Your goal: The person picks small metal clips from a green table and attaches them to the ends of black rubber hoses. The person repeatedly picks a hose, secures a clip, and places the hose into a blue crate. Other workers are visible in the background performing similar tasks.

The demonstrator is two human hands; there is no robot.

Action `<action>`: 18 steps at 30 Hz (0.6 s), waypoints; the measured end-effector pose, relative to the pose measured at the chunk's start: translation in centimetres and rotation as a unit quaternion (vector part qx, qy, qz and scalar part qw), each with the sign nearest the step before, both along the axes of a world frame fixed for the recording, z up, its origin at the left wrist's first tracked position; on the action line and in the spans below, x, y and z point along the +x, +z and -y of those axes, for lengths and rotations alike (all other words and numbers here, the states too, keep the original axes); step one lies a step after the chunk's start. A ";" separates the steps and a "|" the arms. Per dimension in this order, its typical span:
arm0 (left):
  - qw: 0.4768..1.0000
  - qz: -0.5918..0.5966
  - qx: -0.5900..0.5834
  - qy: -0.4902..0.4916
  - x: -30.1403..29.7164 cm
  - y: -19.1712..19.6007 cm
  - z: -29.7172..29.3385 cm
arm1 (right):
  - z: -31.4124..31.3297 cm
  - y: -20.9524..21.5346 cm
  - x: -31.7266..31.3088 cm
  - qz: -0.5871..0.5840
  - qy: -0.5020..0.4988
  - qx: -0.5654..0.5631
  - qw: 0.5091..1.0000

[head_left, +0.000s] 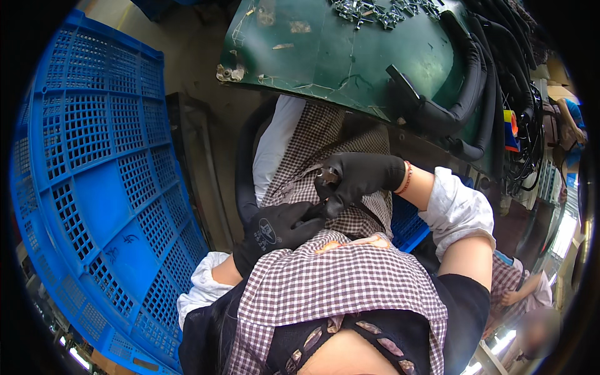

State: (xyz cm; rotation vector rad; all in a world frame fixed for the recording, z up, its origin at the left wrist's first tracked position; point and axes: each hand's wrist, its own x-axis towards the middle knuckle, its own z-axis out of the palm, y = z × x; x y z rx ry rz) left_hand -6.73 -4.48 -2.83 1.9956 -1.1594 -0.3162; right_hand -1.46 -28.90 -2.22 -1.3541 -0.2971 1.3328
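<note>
Both hands wear black gloves and meet above my lap, over a brown-and-white checked apron [344, 269]. My right hand [365, 178] is closed, its fingers curled round a small shiny metal piece [329, 177] whose exact kind I cannot make out. Close beside it, with fingertips nearly touching the right thumb, my left hand [278, 230] is closed too. Something dark seems to run between the two hands, but black gloves against black make it hard to tell apart. What the left fingers pinch is hidden.
A green table [300, 56] stands ahead, with a heap of small metal fittings [381, 11] at its far edge. Black padded curved bars [447, 112] lie on its right side. Tall blue plastic crates [94, 181] stand at left. Another person [522, 290] is at lower right.
</note>
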 end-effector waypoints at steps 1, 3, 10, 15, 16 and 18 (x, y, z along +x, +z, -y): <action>1.000 -0.006 -0.005 -0.004 0.1 0.0 -0.1 | -0.1 -1.4 -0.3 -0.033 -0.007 0.047 0.998; 1.000 0.001 -0.001 -0.017 0.1 -0.4 -0.3 | -0.1 -2.2 -0.6 -0.059 -0.005 0.085 0.995; 0.999 -0.028 -0.010 0.035 0.4 0.6 0.0 | 1.4 3.0 0.3 0.288 0.005 -0.125 0.949; 0.999 -0.015 -0.006 0.051 0.1 0.3 0.2 | 3.3 6.2 -0.8 0.353 -0.014 -0.161 0.922; 0.999 -0.015 -0.008 0.050 0.2 0.3 0.2 | 3.6 6.5 -0.9 0.365 0.021 -0.186 0.912; 0.999 -0.015 -0.010 0.048 0.2 0.5 0.3 | 3.3 7.1 -0.7 0.394 0.034 -0.160 0.904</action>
